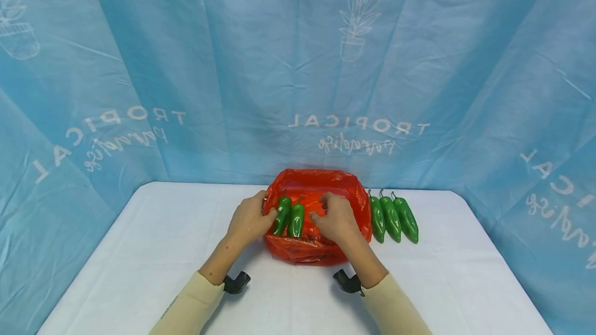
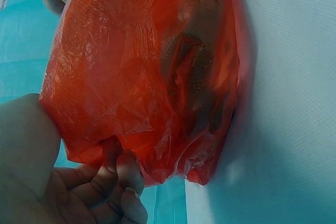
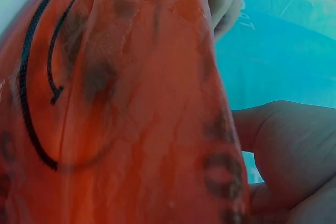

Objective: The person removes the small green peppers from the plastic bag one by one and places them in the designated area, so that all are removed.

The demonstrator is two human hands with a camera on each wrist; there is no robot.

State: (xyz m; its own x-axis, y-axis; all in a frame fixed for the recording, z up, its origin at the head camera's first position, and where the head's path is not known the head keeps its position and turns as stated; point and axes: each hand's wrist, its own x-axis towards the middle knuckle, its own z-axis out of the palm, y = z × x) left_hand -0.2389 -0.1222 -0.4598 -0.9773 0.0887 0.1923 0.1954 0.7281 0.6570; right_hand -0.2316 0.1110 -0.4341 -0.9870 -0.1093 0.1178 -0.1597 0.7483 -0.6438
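Observation:
A red plastic bag (image 1: 316, 257) lies with its mouth spread wide. Two green chili peppers (image 1: 296, 221) are inside, toward its left. My left hand (image 1: 249, 220) pinches the bag's left rim, thumb over the inside and fingers curled against the outer wall; the left wrist view shows these fingers (image 2: 131, 174) at the plastic. Over the right half of the mouth is my right hand (image 1: 337, 216), thumb and forefinger bent and apart, with nothing seen between them. In the right wrist view, the bag wall hides part of this hand (image 3: 294, 156).
Three more green chili peppers (image 1: 391, 218) lie side by side just right of the bag, stems to the back. All rest on a white-covered table (image 1: 153, 252). A blue printed curtain (image 1: 261, 76) hangs behind and along both sides.

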